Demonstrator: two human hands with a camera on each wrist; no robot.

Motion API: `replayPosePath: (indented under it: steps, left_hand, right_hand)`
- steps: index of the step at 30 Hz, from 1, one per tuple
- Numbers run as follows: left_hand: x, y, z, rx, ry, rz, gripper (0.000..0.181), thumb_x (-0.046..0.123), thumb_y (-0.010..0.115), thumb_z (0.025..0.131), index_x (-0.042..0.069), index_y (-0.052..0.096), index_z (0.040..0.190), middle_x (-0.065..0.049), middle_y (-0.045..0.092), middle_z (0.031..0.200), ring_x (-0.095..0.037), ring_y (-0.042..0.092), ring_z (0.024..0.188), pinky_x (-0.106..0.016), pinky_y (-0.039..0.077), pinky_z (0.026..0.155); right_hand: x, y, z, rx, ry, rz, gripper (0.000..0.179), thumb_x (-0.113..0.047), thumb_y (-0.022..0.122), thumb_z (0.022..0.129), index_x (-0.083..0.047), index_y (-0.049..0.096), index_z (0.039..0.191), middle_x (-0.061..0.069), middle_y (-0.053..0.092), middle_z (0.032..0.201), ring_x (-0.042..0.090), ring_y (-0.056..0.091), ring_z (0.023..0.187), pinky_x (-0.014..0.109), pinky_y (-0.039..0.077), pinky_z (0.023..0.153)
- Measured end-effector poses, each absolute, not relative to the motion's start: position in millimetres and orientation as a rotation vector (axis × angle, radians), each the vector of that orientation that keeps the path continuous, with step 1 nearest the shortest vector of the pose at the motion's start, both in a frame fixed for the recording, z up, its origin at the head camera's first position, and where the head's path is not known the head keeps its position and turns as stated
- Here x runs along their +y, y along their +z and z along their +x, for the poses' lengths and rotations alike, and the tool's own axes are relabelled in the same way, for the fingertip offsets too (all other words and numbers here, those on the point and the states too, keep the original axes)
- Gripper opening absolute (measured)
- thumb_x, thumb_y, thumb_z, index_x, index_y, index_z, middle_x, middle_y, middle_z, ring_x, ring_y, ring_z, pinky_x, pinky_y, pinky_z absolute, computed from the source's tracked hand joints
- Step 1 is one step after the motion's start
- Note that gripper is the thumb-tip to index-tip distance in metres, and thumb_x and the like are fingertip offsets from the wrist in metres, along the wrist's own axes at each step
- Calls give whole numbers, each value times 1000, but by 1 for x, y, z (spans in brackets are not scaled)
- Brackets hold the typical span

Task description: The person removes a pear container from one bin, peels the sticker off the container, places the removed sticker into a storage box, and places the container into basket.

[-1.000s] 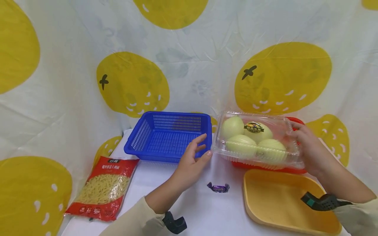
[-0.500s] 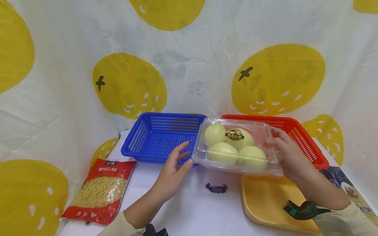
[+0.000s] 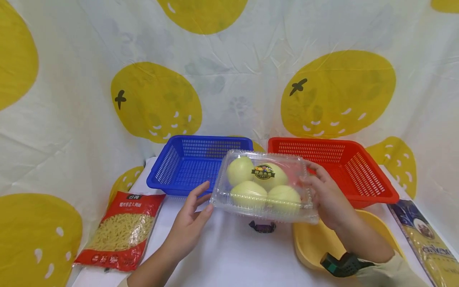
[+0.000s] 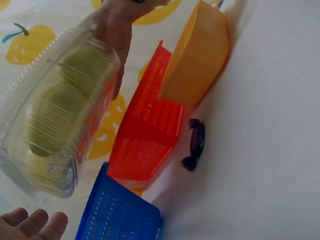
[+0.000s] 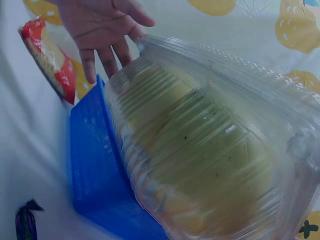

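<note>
A clear plastic clamshell box (image 3: 223, 199) hangs in the air over the table, in the head view in front of the two baskets. Inside it lie several pale yellow-green round fruits (image 3: 248, 194), and the lid bears a dark label (image 3: 263, 172). My right hand (image 3: 328, 195) grips the box by its right end. Beside the left end is my left hand (image 3: 184, 229), its fingers spread and reaching to the lower left corner. The right wrist view shows this left hand (image 5: 102, 35) with its palm turned to the box and its fingers extended.
Behind stand a blue basket (image 3: 157, 184) and a red basket (image 3: 373, 195). A yellow tray (image 3: 305, 255) is partly under my right forearm. A purple-wrapped candy (image 3: 263, 227) lies mid-table. A red pasta bag (image 3: 123, 231) is at left, a blue-and-gold packet (image 3: 424, 239) at right.
The right hand has carried the box leftward and nearer from over the red basket, which now shows almost fully. The left hand has shifted left and down, still open.
</note>
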State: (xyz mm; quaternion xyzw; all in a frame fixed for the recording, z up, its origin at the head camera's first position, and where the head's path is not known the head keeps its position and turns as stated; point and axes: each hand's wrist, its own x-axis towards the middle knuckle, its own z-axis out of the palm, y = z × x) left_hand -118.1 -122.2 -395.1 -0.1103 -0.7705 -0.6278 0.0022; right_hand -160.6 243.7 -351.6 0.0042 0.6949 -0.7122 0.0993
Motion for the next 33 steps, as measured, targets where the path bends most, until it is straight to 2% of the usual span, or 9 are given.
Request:
replayPosePath:
  steps: [4, 10, 13, 17, 23, 29, 31, 33]
  left_hand:
    - [-132, -396, -110, -2395, -1926, -362, 53, 23, 60, 112, 31, 42, 161, -3, 43, 167, -31, 46, 151, -32, 53, 109]
    - [-147, -396, -97, -2364, -1871, -355, 52, 16, 58, 112, 25, 43, 161, -11, 49, 162, -34, 48, 148, -28, 52, 106]
    - [-155, -396, -91, -2364, -1838, -334, 51, 15, 58, 111, 24, 44, 160, -11, 47, 163, -35, 48, 148, -29, 51, 106]
    - [-162, -396, -83, -2381, -1810, -287, 51, 17, 58, 112, 25, 44, 160, -10, 44, 165, -36, 48, 148, -36, 54, 106]
    - [-175, -400, -74, -2421, -1789, -178, 52, 21, 58, 112, 26, 41, 161, -10, 42, 167, -37, 47, 148, -50, 54, 108]
    - [-186, -402, -63, -2452, -1803, -22, 51, 28, 58, 112, 28, 41, 160, -3, 38, 169, -32, 46, 148, -39, 55, 107]
    - [-188, -402, -59, -2452, -1804, 17, 50, 30, 57, 113, 30, 40, 160, -1, 37, 169, -33, 45, 149, -45, 54, 109]
    - [-189, -401, -55, -2443, -1800, 44, 50, 32, 56, 113, 29, 40, 160, -1, 35, 171, -35, 43, 150, -57, 50, 111]
  right_hand:
    - [228, -354, -159, 2064, -2101, 8, 56, -28, 55, 111, -30, 29, 161, 7, 37, 151, 21, 59, 118, 38, 63, 90]
    - [205, -355, -155, 2097, -2095, 34, 60, -25, 57, 108, -26, 30, 161, 9, 34, 154, 30, 49, 127, 40, 61, 92]
    - [194, -359, -153, 2107, -2092, 40, 62, -23, 58, 107, -24, 30, 162, 12, 33, 158, 34, 42, 133, 42, 59, 92]
    - [181, -364, -150, 2107, -2090, 44, 63, -23, 59, 106, -22, 31, 162, 14, 32, 162, 37, 36, 140, 43, 56, 95]
    - [162, -372, -149, 2076, -2112, 51, 63, -20, 60, 104, -22, 34, 161, 15, 36, 161, 38, 44, 134, 43, 59, 93]
    - [146, -380, -141, 2057, -2144, 32, 64, -17, 61, 104, -21, 35, 162, 18, 42, 157, 37, 52, 130, 44, 63, 90]
    - [141, -382, -137, 2040, -2168, 20, 63, -15, 61, 103, -22, 37, 161, 18, 42, 157, 38, 53, 129, 46, 63, 90]
    - [136, -385, -133, 2035, -2178, 21, 63, -14, 63, 102, -24, 39, 159, 17, 43, 156, 38, 55, 127, 48, 63, 89]
